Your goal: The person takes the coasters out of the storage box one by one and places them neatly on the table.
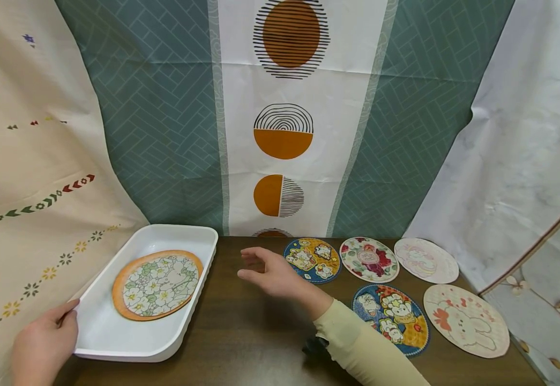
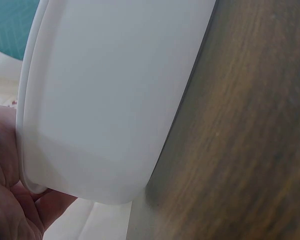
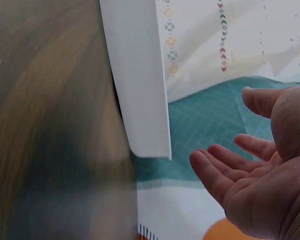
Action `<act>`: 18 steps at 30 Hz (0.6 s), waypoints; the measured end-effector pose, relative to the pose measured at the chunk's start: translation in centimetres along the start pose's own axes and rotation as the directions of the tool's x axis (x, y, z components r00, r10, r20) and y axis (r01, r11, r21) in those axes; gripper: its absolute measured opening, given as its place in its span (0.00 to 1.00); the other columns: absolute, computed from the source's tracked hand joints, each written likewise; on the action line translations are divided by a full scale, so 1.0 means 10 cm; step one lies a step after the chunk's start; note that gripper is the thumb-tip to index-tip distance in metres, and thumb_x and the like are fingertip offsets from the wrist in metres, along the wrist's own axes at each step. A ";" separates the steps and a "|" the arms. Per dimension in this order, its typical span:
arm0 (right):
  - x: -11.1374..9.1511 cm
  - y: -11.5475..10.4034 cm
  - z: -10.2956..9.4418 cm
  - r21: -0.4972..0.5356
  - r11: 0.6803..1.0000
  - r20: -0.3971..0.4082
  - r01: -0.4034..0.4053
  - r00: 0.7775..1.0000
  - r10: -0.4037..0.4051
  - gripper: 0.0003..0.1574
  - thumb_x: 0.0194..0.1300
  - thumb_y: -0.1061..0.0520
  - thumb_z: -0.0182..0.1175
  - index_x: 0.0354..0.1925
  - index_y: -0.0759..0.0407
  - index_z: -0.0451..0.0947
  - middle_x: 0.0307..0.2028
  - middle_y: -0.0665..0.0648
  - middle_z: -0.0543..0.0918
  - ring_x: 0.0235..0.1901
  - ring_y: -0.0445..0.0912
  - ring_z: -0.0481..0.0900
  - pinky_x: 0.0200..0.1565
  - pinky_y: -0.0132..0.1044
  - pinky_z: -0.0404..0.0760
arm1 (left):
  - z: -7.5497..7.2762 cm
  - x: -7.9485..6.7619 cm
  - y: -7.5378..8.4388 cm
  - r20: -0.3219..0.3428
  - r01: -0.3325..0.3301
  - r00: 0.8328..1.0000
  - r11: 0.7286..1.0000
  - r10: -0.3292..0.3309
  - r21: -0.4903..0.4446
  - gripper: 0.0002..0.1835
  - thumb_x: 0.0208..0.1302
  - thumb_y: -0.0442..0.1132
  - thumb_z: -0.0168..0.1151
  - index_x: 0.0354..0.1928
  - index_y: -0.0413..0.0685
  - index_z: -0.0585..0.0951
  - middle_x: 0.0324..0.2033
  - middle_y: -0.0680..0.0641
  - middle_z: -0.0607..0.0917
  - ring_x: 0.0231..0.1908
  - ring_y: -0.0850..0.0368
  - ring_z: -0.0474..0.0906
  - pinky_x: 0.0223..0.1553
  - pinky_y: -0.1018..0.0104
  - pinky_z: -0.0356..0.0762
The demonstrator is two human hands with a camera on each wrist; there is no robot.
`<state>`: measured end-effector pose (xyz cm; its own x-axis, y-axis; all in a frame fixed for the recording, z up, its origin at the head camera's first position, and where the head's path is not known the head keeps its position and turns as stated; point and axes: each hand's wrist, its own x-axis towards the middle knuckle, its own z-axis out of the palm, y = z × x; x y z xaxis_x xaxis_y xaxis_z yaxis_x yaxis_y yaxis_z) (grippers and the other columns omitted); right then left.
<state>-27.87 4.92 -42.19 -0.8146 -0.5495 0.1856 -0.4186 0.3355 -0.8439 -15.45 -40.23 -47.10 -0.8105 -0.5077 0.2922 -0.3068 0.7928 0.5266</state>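
Observation:
A white plastic tray (image 1: 87, 338) stands at the left of the dark wooden table. My left hand (image 1: 45, 343) pinches its rim near the front left corner, the thumb on top; the left wrist view shows the tray's outer wall (image 2: 115, 100) up close. Inside the tray lies a round flowered mat (image 1: 164, 287) over an orange-edged one (image 1: 122, 279), mostly hidden. My right hand (image 1: 272, 273) hovers above the table to the right of the tray, holding nothing. Its fingers are loosely spread in the right wrist view.
At the right lie several round mats: a blue-and-yellow cartoon one (image 1: 312, 260), a rose one (image 1: 369, 260), a pale one (image 1: 426, 261), a second cartoon one (image 1: 395, 316) and a rabbit one (image 1: 468, 321). Patterned cloths (image 1: 164, 107) hang behind and beside the table.

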 end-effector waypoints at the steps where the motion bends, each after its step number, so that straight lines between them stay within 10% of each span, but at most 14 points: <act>1: 0.02 -0.01 0.03 -0.006 1.000 0.004 0.005 1.000 -0.005 0.32 0.80 0.47 0.69 0.75 0.55 0.77 0.69 0.55 0.85 0.68 0.53 0.83 0.70 0.52 0.83 | 0.00 0.00 0.00 0.002 0.001 1.000 1.000 -0.001 0.000 0.18 0.77 0.32 0.58 0.61 0.28 0.85 0.57 0.24 0.85 0.56 0.21 0.80 0.56 0.27 0.76; 18: 0.22 -0.14 0.46 -0.017 0.998 0.069 0.067 0.995 -0.066 0.35 0.79 0.46 0.70 0.76 0.58 0.76 0.68 0.53 0.84 0.68 0.50 0.83 0.66 0.37 0.85 | 0.01 0.00 0.06 0.034 0.071 0.997 0.997 -0.071 -0.005 0.19 0.78 0.32 0.57 0.62 0.26 0.83 0.59 0.23 0.84 0.56 0.22 0.80 0.58 0.28 0.76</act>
<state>-27.17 -0.28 -42.93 -0.7559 -0.6215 0.2056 -0.4791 0.3112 -0.8207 -15.65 -39.74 -46.86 -0.8033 -0.5508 0.2266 -0.3610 0.7529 0.5503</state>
